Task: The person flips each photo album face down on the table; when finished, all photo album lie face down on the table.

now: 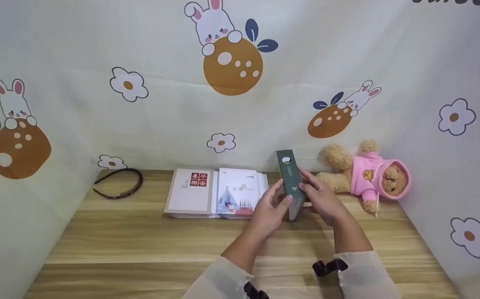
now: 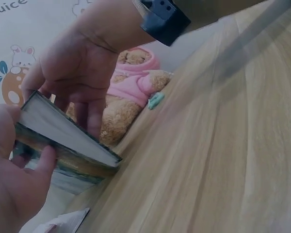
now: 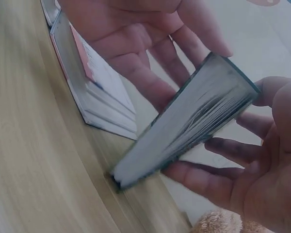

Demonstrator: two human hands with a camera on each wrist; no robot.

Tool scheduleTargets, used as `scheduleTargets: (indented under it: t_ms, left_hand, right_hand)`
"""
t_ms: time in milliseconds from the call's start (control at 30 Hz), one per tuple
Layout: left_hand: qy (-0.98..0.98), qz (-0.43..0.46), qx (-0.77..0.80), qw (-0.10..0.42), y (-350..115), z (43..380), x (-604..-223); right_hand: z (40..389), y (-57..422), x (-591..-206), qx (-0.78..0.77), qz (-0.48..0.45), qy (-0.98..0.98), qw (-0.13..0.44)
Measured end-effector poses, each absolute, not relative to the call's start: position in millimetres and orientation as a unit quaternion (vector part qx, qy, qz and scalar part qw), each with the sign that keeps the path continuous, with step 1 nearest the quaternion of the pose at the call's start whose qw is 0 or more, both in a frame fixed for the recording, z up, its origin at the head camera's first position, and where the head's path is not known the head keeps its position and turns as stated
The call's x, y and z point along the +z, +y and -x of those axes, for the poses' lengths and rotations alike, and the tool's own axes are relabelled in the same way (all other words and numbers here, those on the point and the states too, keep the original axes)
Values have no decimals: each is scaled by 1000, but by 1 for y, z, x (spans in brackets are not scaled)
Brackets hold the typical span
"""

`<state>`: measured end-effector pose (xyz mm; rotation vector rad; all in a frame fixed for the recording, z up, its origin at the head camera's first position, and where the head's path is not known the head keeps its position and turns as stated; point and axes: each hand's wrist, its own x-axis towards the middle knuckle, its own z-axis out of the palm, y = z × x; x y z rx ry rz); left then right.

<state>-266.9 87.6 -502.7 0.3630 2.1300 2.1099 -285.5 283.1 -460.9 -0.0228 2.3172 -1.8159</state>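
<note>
A thick hardcover book (image 1: 290,174) with a dark green spine stands on edge, tilted, between my two hands. My left hand (image 1: 270,211) holds its left cover, thumb near the lower end of the spine. On the other side my right hand (image 1: 321,199) grips the right cover, thumb at the spine edge. In the left wrist view the book (image 2: 70,133) shows a painted-looking cover, and its lower corner is at or near the tabletop. The right wrist view shows the book's page edges (image 3: 184,116) slightly fanned.
Left of the hands lie a beige-covered book (image 1: 186,199) with a red square and a white book (image 1: 238,182) with a tent picture. A black headband (image 1: 134,189) lies far left. Right of the hands is a teddy bear (image 1: 364,176) in a pink hoodie. Printed fabric (image 1: 161,116) encloses the wooden table (image 1: 140,249).
</note>
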Motion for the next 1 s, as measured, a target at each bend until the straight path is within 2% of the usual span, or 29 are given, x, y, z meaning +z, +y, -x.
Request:
scheduleTargets:
  t_ms: [133,367,633,1000]
  left_hand:
    - [720,-151,676,44,88,270,-508]
    - [773,-160,606,97,90,271,-519]
    - [794,-124,582,128,93,264,-517]
    - [806,-105,568,132,91,260,-509]
  right_hand:
    - [287,283,-458,-619,5,782,71]
    - [291,294,-453,-595,-9,803,-46]
    - [296,308,-465,-509,-38,859,-28]
    - [298,315,-487,-478,-64,875,33]
